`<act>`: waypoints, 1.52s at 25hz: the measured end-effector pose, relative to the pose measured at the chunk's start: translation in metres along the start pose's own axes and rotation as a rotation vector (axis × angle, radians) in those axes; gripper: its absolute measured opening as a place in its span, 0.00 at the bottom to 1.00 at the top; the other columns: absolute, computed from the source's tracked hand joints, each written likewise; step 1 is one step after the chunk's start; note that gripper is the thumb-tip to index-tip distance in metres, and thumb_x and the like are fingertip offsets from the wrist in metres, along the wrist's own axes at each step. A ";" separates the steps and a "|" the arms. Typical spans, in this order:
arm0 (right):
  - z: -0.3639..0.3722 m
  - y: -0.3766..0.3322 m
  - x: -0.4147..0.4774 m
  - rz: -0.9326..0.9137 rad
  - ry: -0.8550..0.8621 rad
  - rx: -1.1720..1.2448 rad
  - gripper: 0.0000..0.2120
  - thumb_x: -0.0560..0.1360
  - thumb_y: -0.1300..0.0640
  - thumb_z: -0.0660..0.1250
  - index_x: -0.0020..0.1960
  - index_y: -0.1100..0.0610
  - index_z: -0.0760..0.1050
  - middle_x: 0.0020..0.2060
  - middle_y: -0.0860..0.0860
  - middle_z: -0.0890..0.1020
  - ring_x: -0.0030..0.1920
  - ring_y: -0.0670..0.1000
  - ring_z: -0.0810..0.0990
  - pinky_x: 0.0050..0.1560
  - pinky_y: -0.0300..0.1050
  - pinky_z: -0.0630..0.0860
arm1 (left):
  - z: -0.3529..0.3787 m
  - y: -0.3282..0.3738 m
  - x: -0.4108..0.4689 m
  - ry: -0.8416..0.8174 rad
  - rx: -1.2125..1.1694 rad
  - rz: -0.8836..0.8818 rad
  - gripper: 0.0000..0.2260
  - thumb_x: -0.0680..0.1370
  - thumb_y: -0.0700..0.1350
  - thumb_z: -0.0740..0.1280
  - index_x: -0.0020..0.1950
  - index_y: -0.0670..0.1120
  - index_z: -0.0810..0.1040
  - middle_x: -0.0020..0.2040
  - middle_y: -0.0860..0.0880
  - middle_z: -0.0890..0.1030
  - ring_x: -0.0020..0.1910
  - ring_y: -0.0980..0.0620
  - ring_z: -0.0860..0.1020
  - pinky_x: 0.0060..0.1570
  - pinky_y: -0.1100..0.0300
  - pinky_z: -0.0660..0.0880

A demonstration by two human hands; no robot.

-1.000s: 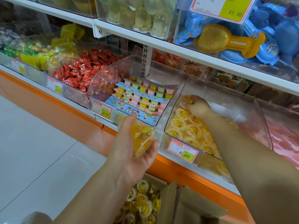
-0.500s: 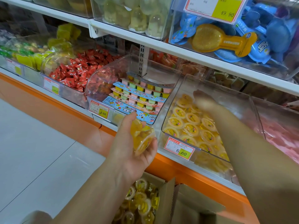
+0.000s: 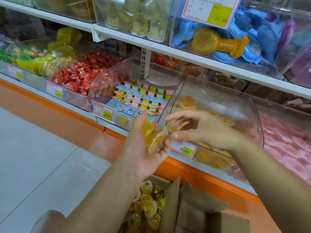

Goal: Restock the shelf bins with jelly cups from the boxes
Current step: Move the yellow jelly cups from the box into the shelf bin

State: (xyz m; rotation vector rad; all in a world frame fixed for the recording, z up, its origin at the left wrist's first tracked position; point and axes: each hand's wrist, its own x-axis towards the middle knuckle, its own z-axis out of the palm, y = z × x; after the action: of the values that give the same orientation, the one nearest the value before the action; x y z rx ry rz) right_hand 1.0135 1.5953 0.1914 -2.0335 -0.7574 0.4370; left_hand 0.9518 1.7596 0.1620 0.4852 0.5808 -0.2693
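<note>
right hand (image 3: pixel 202 130) is out of the bin (image 3: pixel 218 98) now; 1 s ago it was deep inside, over the cup layer. It has pulled back across the front rim to the left hand (image 3: pixel 143 153), fingers (image 3: pixel 170 118) spread, thumb right at the cups (image 3: pixel 154 134) held there. Bin contents are uncovered again, but blurred.

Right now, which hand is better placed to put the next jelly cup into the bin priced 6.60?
Probably the right hand: it is empty, fingers spread beside the jelly cups gripped in the left hand, and directly in front of the clear bin.
</note>
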 end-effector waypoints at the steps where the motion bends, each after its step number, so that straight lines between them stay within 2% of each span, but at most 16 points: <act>1: 0.009 -0.005 -0.002 -0.051 -0.003 -0.053 0.15 0.67 0.53 0.76 0.53 0.45 0.82 0.49 0.43 0.80 0.50 0.45 0.78 0.53 0.42 0.77 | 0.001 -0.001 -0.001 -0.010 0.001 -0.005 0.18 0.75 0.59 0.71 0.49 0.43 0.80 0.36 0.44 0.81 0.33 0.50 0.79 0.41 0.59 0.76; 3: 0.023 -0.007 -0.001 -0.139 0.045 -0.129 0.11 0.69 0.58 0.76 0.51 0.50 0.83 0.51 0.49 0.81 0.52 0.49 0.78 0.53 0.47 0.76 | 0.001 -0.002 -0.002 -0.039 0.005 -0.021 0.18 0.75 0.59 0.70 0.48 0.43 0.80 0.38 0.45 0.82 0.34 0.51 0.78 0.43 0.60 0.75; 6: 0.020 -0.007 -0.001 -0.127 0.104 0.156 0.05 0.69 0.62 0.73 0.45 0.59 0.81 0.49 0.51 0.84 0.50 0.48 0.82 0.51 0.44 0.79 | 0.000 -0.004 0.000 -0.062 0.016 -0.054 0.20 0.75 0.59 0.70 0.50 0.42 0.81 0.44 0.44 0.83 0.37 0.51 0.78 0.42 0.59 0.76; 8: 0.000 0.003 0.003 -0.044 0.261 0.275 0.03 0.70 0.65 0.70 0.43 0.61 0.77 0.42 0.49 0.85 0.42 0.45 0.82 0.46 0.40 0.79 | -0.002 -0.003 0.002 -0.002 -0.003 -0.060 0.21 0.72 0.59 0.73 0.51 0.42 0.81 0.46 0.43 0.80 0.38 0.49 0.78 0.38 0.58 0.78; 9: -0.013 0.010 0.009 0.015 0.383 0.205 0.04 0.72 0.66 0.69 0.42 0.59 0.75 0.38 0.49 0.84 0.38 0.44 0.81 0.43 0.40 0.78 | -0.004 -0.001 0.004 0.029 -0.011 -0.055 0.20 0.72 0.59 0.74 0.51 0.43 0.81 0.47 0.43 0.79 0.39 0.49 0.77 0.36 0.58 0.78; 11: -0.053 0.038 0.029 0.226 0.591 -0.143 0.04 0.75 0.61 0.69 0.43 0.56 0.75 0.37 0.51 0.81 0.38 0.48 0.80 0.40 0.41 0.74 | -0.006 0.004 0.006 0.050 -0.009 -0.035 0.19 0.71 0.58 0.74 0.51 0.43 0.81 0.47 0.43 0.77 0.39 0.49 0.77 0.33 0.59 0.78; 13: -0.089 0.069 0.054 0.571 0.655 -0.492 0.05 0.77 0.53 0.67 0.46 0.55 0.76 0.41 0.54 0.80 0.46 0.55 0.80 0.36 0.41 0.70 | -0.007 0.007 0.006 0.040 0.004 -0.023 0.19 0.71 0.58 0.75 0.51 0.44 0.80 0.49 0.43 0.77 0.38 0.49 0.77 0.32 0.60 0.78; 14: -0.104 0.086 0.066 0.694 0.672 -0.584 0.08 0.77 0.52 0.66 0.49 0.56 0.78 0.45 0.56 0.80 0.52 0.57 0.80 0.38 0.42 0.70 | -0.007 0.008 0.007 0.030 0.009 -0.017 0.19 0.71 0.58 0.75 0.52 0.44 0.80 0.48 0.44 0.77 0.37 0.49 0.77 0.32 0.60 0.78; 16: -0.120 0.110 0.083 0.754 0.744 -0.535 0.17 0.75 0.50 0.69 0.57 0.60 0.78 0.54 0.60 0.80 0.59 0.58 0.78 0.50 0.46 0.71 | -0.007 0.007 0.007 0.023 0.020 -0.016 0.19 0.71 0.58 0.75 0.51 0.45 0.81 0.47 0.44 0.77 0.35 0.50 0.77 0.33 0.60 0.79; 18: -0.124 0.131 0.094 0.708 0.792 -0.375 0.20 0.72 0.50 0.73 0.57 0.62 0.78 0.51 0.58 0.78 0.57 0.56 0.77 0.53 0.48 0.71 | -0.009 0.007 0.007 0.017 0.026 -0.029 0.18 0.70 0.58 0.75 0.49 0.45 0.81 0.46 0.45 0.78 0.35 0.50 0.76 0.33 0.61 0.79; 21: -0.116 0.150 0.104 0.810 0.817 -0.366 0.24 0.71 0.48 0.73 0.57 0.65 0.75 0.53 0.53 0.78 0.56 0.57 0.78 0.51 0.49 0.73 | -0.013 0.009 0.008 -0.003 0.042 -0.030 0.17 0.71 0.58 0.75 0.47 0.45 0.81 0.45 0.46 0.78 0.36 0.50 0.77 0.33 0.60 0.79; 24: -0.103 0.160 0.104 0.812 0.789 -0.457 0.19 0.76 0.48 0.65 0.62 0.57 0.71 0.58 0.54 0.78 0.60 0.59 0.76 0.60 0.53 0.69 | -0.016 0.010 0.010 -0.006 0.069 -0.009 0.16 0.71 0.58 0.74 0.48 0.47 0.80 0.47 0.45 0.79 0.36 0.50 0.77 0.33 0.60 0.78; 27: -0.092 0.164 0.096 0.760 0.653 -0.642 0.18 0.78 0.40 0.58 0.63 0.47 0.71 0.61 0.53 0.77 0.65 0.59 0.71 0.62 0.51 0.62 | -0.016 0.010 0.013 -0.005 0.078 -0.011 0.17 0.70 0.58 0.74 0.48 0.47 0.80 0.48 0.46 0.79 0.36 0.50 0.77 0.33 0.60 0.78; 30: -0.085 0.163 0.097 0.750 0.488 -0.840 0.23 0.80 0.38 0.52 0.69 0.49 0.66 0.66 0.56 0.73 0.68 0.59 0.66 0.65 0.55 0.61 | -0.016 0.007 0.013 -0.014 0.082 -0.030 0.17 0.70 0.58 0.75 0.47 0.47 0.81 0.45 0.47 0.78 0.35 0.50 0.77 0.33 0.60 0.78; 33: -0.077 0.164 0.098 0.728 0.410 -0.900 0.25 0.81 0.40 0.46 0.72 0.50 0.63 0.68 0.58 0.70 0.69 0.59 0.63 0.66 0.57 0.59 | -0.015 0.004 0.012 -0.009 0.091 -0.034 0.16 0.70 0.58 0.74 0.46 0.46 0.81 0.43 0.47 0.79 0.35 0.51 0.77 0.34 0.60 0.78; 38: -0.076 0.162 0.095 0.801 0.313 -0.881 0.27 0.80 0.38 0.38 0.76 0.45 0.54 0.74 0.59 0.60 0.74 0.59 0.54 0.71 0.62 0.51 | -0.013 0.003 0.009 -0.011 0.086 -0.046 0.16 0.70 0.58 0.74 0.45 0.46 0.81 0.42 0.47 0.79 0.35 0.51 0.77 0.33 0.61 0.78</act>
State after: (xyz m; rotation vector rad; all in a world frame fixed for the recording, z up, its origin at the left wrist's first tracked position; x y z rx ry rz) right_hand 1.1834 1.5436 0.0939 -3.1219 0.1617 0.2041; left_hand 0.9542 1.7681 0.1484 0.5536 0.5713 -0.3414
